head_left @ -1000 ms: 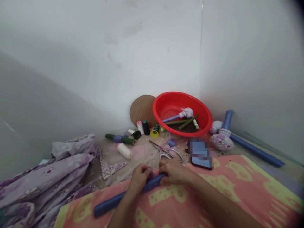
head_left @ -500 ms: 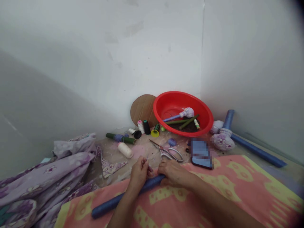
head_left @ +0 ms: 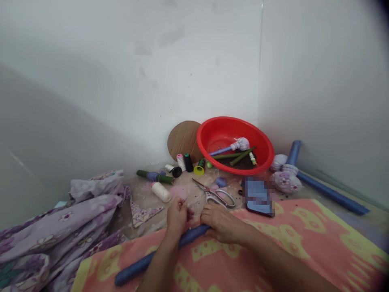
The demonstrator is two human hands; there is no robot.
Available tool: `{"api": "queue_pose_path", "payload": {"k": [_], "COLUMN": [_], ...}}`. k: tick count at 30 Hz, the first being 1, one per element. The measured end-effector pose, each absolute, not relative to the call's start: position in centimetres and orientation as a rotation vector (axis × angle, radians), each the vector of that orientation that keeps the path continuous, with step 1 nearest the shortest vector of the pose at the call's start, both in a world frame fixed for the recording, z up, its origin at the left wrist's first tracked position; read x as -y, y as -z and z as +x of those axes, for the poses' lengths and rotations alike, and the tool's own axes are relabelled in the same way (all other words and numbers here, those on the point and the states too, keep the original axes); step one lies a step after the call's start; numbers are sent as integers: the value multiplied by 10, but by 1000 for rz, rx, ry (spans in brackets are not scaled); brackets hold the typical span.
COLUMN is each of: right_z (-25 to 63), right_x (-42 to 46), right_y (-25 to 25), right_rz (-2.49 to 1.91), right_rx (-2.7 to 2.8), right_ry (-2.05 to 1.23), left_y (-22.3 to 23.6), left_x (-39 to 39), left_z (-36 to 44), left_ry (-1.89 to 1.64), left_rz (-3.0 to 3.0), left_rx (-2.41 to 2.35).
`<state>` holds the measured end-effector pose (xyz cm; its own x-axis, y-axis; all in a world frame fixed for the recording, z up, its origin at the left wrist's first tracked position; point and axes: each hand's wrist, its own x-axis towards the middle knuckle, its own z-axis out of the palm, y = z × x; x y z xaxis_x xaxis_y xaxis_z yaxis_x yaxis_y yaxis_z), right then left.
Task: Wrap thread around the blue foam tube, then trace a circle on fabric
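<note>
A blue-wrapped rod lies slantwise across the patterned cloth over my lap. My right hand is closed around its upper right end, fingers curled over the top. Just to the left, my left hand is pinched above the rod, its forearm crossing over the rod's middle. A thin needle-like thing sticks up from the left fingertips; it is too small to make out surely. Beyond the hands lie scissors, a white thread spool and a small ball of blue thread.
A red basin holding sticks and a cloth-headed mallet leans near the wall. A phone lies to the right, by cloth-covered mallets. Flowered fabric is heaped at left. A wrapped green stick and several spools stand behind.
My left hand has shifted slightly up and left, away from the right hand. The rod's lower left end has dipped a little. The right hand keeps its hold.
</note>
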<state>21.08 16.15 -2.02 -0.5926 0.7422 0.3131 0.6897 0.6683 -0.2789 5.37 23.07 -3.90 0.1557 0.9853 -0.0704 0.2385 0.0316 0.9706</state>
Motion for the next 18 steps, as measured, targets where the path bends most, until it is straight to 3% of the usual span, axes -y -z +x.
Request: {"api": "queue_pose_path", "payload": {"k": [12, 18], "right_z": [206, 201], "right_x": [-160, -160], "right_y": [37, 32], "right_rz": [-1328, -1255], "right_rx": [2289, 2365], "right_ry": [-607, -564], "left_y": [48, 49], "left_x": [-234, -233], "left_z": [57, 59], "left_ry": [-866, -923], "left_rz": [1045, 1086], "left_rx": [-1042, -987]}}
